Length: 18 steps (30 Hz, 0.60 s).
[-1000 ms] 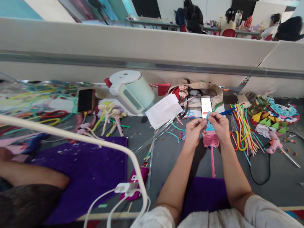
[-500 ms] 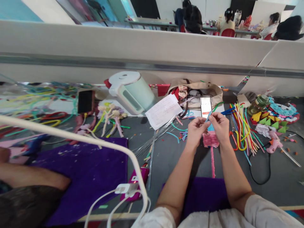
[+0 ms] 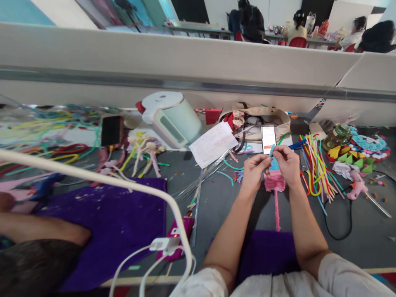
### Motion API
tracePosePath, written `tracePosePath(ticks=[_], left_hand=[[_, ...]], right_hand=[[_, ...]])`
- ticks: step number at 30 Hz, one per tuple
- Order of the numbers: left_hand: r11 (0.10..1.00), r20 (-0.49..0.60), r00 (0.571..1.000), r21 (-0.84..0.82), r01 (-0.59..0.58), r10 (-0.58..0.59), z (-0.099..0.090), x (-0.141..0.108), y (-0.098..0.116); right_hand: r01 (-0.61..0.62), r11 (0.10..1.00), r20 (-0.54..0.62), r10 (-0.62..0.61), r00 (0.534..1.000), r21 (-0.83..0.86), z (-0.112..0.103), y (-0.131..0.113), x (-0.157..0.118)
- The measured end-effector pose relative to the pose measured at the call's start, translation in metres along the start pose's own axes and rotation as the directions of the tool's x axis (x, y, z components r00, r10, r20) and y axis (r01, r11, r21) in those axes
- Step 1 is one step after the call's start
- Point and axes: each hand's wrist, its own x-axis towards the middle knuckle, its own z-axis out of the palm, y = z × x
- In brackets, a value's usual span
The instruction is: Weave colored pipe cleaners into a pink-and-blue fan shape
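Note:
Both hands meet over the table, right of centre. My left hand (image 3: 255, 170) is closed, its thumb and finger pinching the lower end of a short light blue pipe cleaner (image 3: 272, 151). My right hand (image 3: 287, 163) pinches the same blue piece from the other side. Just beneath the fingers lies a flat pink piece (image 3: 274, 182) with a blue band (image 3: 274, 165) at its top. A pink fuzzy stem (image 3: 277, 211) runs down from it towards me. Behind the hands stands a lit phone (image 3: 268, 141), its lower edge near my fingertips.
Colourful pipe cleaners (image 3: 320, 169), orange-handled scissors (image 3: 305, 182) and a pink glue gun (image 3: 359, 186) lie to the right. Left are a written sheet (image 3: 213, 144), a white lamp-like appliance (image 3: 173, 117), a power bank (image 3: 179, 239) with cables, and another person's arm (image 3: 46, 231).
My hands have drawn slightly apart, with the left a little lower. More of the blue band and the upright blue piece shows between them.

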Motion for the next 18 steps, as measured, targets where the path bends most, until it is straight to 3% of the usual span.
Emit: tracePosePath(ticks=[4,6,9,12,15,18], left_hand=[[0.953,0.167,0.959,-0.163,0.257,-0.23,-0.006,0.003,0.005],[0.933,0.19,0.944,-0.191,0.305,-0.269,-0.007,0.005,0.005],[0.944,0.152,0.957,-0.186,0.273,-0.247,-0.008,0.006,0.002],[0.939,0.17,0.949,-0.18,0.293,-0.264,-0.009,0.007,0.001],[0.924,0.215,0.928,-0.172,0.341,-0.303,-0.009,0.007,-0.001],[0.979,0.103,0.977,-0.063,0.195,-0.188,-0.007,0.007,-0.005]], right_hand=[[-0.057,0.984,0.054,0.049,0.997,0.166,0.003,0.0,0.001],[-0.13,0.956,0.082,0.112,0.99,0.264,0.005,0.003,0.002],[-0.228,0.908,0.148,0.186,0.971,0.351,0.007,0.009,0.004],[-0.244,0.899,0.196,0.182,0.963,0.364,0.006,0.011,0.004],[-0.199,0.925,0.147,0.159,0.976,0.324,0.005,0.008,0.003],[-0.136,0.977,0.035,0.132,0.991,0.166,0.007,0.004,0.001]])
